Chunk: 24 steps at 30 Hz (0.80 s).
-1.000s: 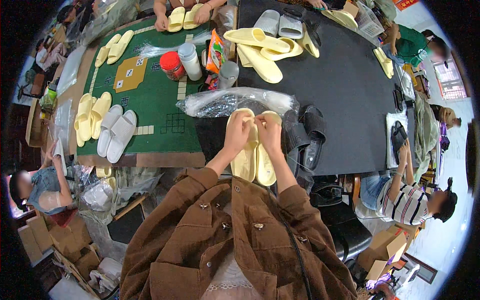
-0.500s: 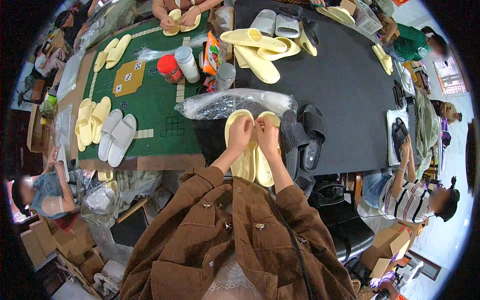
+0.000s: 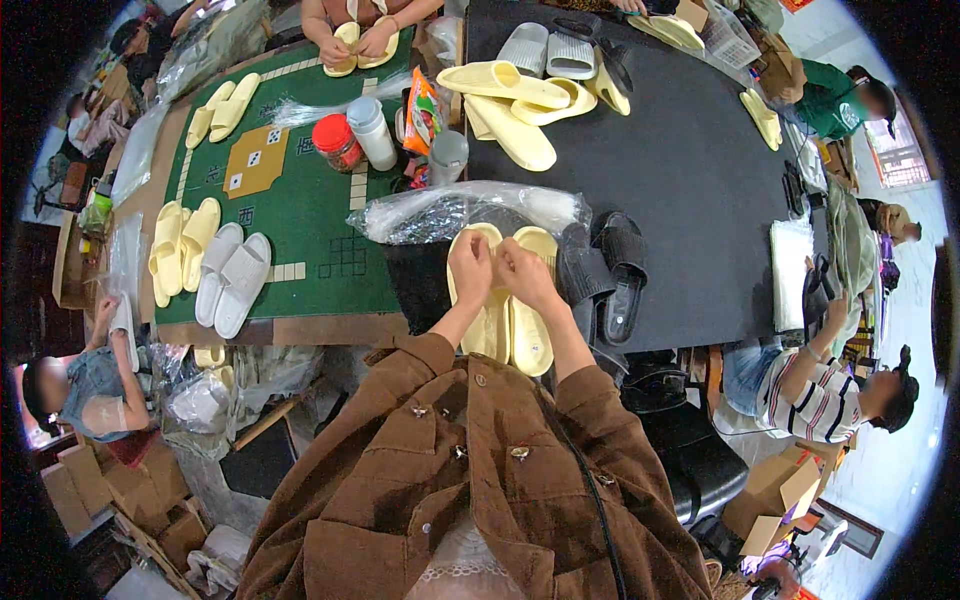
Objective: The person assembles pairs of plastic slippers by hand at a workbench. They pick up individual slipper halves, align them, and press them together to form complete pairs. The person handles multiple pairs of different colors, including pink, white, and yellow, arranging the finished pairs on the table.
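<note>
A pair of pale yellow slippers lies side by side at the table's near edge, in front of me. Over their uppers, my left hand is closed in a pinch. Close beside it, my right hand is pinched too, fingertips almost meeting the left's. Whatever is between the fingers is too small to make out. Just beyond the hands lies a bundle of clear plastic bags. Black slippers sit right of the yellow pair.
More yellow slippers are piled farther back. Left, on the green mat, stand a red-lidded jar, a white bottle and a light grey slipper pair. A grey cup stands nearby. Co-workers sit around the table.
My hands have drawn together; the right one shifted left toward the other. At the right, a co-worker's hands and a dark slipper have moved away from the white stack.
</note>
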Tool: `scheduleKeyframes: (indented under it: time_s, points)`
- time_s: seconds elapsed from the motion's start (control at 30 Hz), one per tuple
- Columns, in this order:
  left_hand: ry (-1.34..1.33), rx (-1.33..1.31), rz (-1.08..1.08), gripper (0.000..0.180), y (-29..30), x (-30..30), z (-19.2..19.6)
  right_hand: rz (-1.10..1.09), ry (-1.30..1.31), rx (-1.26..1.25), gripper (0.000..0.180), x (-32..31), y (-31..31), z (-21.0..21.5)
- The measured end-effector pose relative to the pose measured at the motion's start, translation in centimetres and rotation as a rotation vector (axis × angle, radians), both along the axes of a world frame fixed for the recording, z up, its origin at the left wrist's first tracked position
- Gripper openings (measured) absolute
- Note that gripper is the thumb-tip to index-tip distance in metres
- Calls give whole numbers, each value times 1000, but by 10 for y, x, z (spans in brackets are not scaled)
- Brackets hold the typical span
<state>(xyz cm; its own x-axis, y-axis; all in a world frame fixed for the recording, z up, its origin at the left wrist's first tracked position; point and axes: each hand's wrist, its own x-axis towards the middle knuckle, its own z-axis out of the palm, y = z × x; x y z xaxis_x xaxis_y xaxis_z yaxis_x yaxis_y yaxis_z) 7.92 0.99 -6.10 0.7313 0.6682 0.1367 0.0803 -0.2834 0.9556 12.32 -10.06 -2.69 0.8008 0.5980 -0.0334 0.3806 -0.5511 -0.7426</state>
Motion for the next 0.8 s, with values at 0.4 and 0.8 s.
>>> scheduleKeyframes:
  time_s: [0.4, 0.8]
  points:
    - [-53, 124, -8, 25, 19, -2, 0, -315, 41, 369, 17, -1, -1, 6]
    - [31, -1043, -584, 38, -12, -72, 74, -408, 718, 866, 18, -13, -12, 73]
